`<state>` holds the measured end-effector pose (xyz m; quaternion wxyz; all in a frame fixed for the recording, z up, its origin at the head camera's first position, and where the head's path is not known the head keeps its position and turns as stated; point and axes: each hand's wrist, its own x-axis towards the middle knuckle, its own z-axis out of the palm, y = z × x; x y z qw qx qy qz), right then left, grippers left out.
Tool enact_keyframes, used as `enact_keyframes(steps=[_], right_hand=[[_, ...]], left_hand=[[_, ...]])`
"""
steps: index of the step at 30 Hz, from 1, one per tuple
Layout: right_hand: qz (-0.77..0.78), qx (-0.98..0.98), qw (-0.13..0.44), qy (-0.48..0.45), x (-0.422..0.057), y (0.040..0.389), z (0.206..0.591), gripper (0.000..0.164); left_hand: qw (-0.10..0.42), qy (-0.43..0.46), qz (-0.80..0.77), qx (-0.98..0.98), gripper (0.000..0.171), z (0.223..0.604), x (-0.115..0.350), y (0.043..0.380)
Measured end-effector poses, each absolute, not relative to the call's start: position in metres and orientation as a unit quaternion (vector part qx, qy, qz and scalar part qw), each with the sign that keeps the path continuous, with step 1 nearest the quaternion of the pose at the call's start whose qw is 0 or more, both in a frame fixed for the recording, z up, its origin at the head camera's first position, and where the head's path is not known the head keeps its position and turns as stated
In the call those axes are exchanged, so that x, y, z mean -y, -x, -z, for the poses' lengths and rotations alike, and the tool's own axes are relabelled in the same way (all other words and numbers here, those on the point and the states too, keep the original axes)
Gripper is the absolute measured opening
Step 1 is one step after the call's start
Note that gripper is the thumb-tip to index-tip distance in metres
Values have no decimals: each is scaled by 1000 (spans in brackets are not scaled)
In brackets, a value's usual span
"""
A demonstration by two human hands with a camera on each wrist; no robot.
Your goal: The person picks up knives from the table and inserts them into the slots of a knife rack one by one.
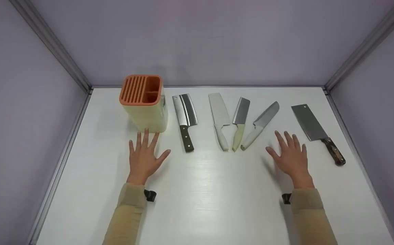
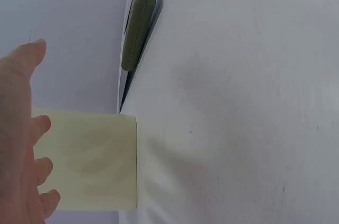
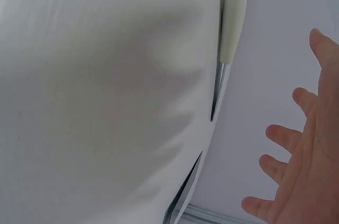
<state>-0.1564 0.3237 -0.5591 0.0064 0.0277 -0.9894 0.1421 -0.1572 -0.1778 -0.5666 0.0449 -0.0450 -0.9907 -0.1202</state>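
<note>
My left hand (image 1: 144, 157), fingers spread, hovers above the table just in front of a cream knife block (image 1: 145, 117) with an orange slotted top. In the left wrist view the block (image 2: 90, 160) stands beyond the fingertips. My right hand (image 1: 292, 159) is also spread, above the table between a white-handled knife (image 1: 261, 125) and a dark-handled cleaver (image 1: 314, 129). Neither hand holds anything. Right of the block lies a cleaver with a brown riveted handle (image 1: 185, 124). A broad white knife (image 1: 220, 117) and a small cleaver with a pale yellow-green handle (image 1: 240, 122) lie mid-table.
The white table (image 1: 200, 190) is bounded by pale grey panels at the back (image 1: 210, 44) and on both sides. Metal frame strips run along the corners. All the knives lie flat, blades toward the back panel. A black wrist camera (image 1: 150, 195) shows at the left sleeve.
</note>
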Motion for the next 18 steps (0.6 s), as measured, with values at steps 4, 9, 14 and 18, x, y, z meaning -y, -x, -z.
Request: enact_keyframes(steps=[4, 9, 14, 18], right_hand=[[-152, 988, 1, -38, -312, 158, 563, 80], [-166, 984, -11, -57, -296, 161, 568, 80], [-175, 981, -17, -80, -279, 163, 570, 80], [-182, 978, -16, -97, -266, 164, 570, 77]], left_hand=[[41, 58, 115, 991, 90, 567, 167, 160], [33, 78, 116, 990, 95, 566, 153, 164], [20, 106, 110, 988, 95, 566, 141, 172], [9, 137, 110, 984, 94, 566, 134, 181]])
